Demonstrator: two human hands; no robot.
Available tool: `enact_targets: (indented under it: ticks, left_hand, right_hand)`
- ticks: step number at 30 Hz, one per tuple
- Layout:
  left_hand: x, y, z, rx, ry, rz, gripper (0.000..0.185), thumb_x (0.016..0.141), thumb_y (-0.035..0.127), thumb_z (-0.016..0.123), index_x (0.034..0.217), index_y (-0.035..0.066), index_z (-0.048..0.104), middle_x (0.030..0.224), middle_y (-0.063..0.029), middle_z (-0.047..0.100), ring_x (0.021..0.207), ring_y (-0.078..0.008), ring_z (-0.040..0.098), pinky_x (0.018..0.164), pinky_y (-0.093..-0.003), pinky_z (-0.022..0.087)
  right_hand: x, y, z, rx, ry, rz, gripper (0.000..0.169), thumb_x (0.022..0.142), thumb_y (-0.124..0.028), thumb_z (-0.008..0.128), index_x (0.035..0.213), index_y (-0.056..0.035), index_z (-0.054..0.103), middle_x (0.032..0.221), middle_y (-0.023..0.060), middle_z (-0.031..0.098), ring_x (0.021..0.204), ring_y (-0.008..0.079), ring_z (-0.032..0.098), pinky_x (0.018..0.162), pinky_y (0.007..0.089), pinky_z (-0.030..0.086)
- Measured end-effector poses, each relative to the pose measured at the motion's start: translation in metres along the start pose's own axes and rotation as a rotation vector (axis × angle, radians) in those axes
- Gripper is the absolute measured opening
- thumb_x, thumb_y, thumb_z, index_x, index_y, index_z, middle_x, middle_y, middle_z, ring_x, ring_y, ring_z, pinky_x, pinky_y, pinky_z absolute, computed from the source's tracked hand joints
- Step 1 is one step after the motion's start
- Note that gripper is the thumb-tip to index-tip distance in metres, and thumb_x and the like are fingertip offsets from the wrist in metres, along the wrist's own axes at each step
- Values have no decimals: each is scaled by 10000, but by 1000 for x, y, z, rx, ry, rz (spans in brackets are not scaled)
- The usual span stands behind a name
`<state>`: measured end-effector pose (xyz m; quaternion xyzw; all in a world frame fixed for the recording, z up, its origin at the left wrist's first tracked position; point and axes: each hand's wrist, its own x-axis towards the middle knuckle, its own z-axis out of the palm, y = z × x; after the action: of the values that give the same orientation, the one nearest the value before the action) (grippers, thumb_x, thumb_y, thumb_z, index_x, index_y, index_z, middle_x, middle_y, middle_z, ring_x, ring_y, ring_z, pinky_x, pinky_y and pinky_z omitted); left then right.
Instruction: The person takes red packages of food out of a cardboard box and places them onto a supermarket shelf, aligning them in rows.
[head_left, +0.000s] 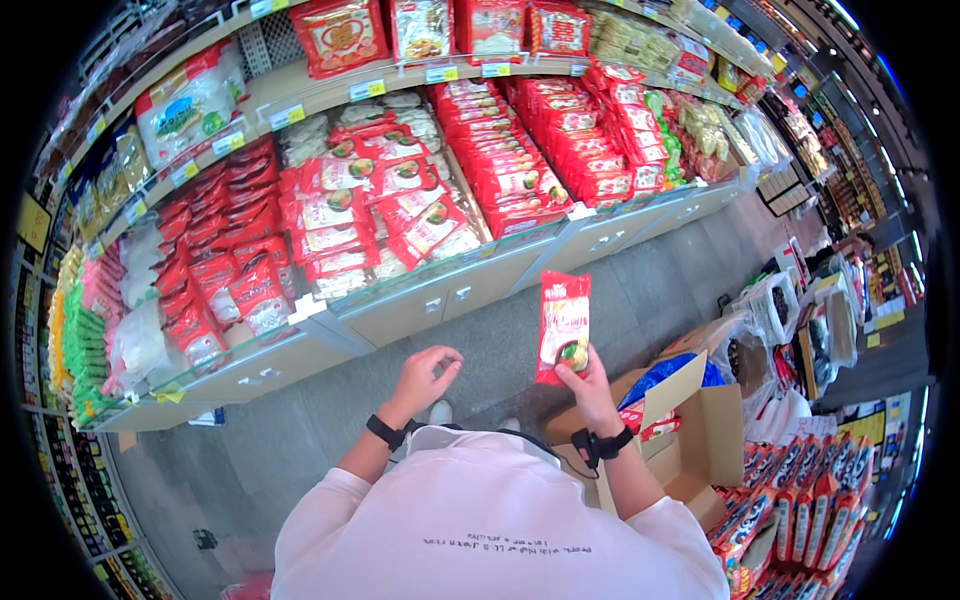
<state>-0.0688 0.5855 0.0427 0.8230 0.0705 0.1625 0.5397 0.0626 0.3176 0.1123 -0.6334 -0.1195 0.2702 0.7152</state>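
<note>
My right hand (588, 385) grips the lower end of a red-and-white plastic food packet (565, 322). The packet stands upright, its printed face showing a bowl picture. Over the grey floor, my left hand (429, 375) is empty, its fingers loosely curled with a gap at the thumb. Past it, similar red packets (337, 199) lie in overlapping rows in a shelf bin. Beside my right forearm stands an open cardboard carton (694, 442) with red packets (660, 427) at its inner far side.
A glass-fronted shelf ledge (465, 266) runs above pale cabinet doors (465, 289). Rows of red packets (499, 150) fill the neighbouring bin. At right are stacked orange-and-blue packs (817, 517) and a plastic-wrapped tub (772, 304). My shoes (441, 412) rest on the grey floor (285, 420).
</note>
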Motion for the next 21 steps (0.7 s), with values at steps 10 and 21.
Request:
enact_targets:
  ticks: [10,21]
  left_hand:
    - [65,29,-6,-146,12,-42,194,908,91,682,1087,19,678,987,-81,714,872,-173,675,789,-311,528]
    - [213,45,52,-436,-260,-200,325,945,198,699,1163,-40,660,927,-40,719,776,-95,642,710,-264,531]
  right_hand:
    - [63,-23,12,30,-151,36,462,931,-9,665,1341,-1,451,1256,53,598,1141,113,574,991,290,469]
    - [133,-43,-85,-284,-398,122,412,914,-55,689,1296,19,551,1121,57,664,995,92,610,876,260,504]
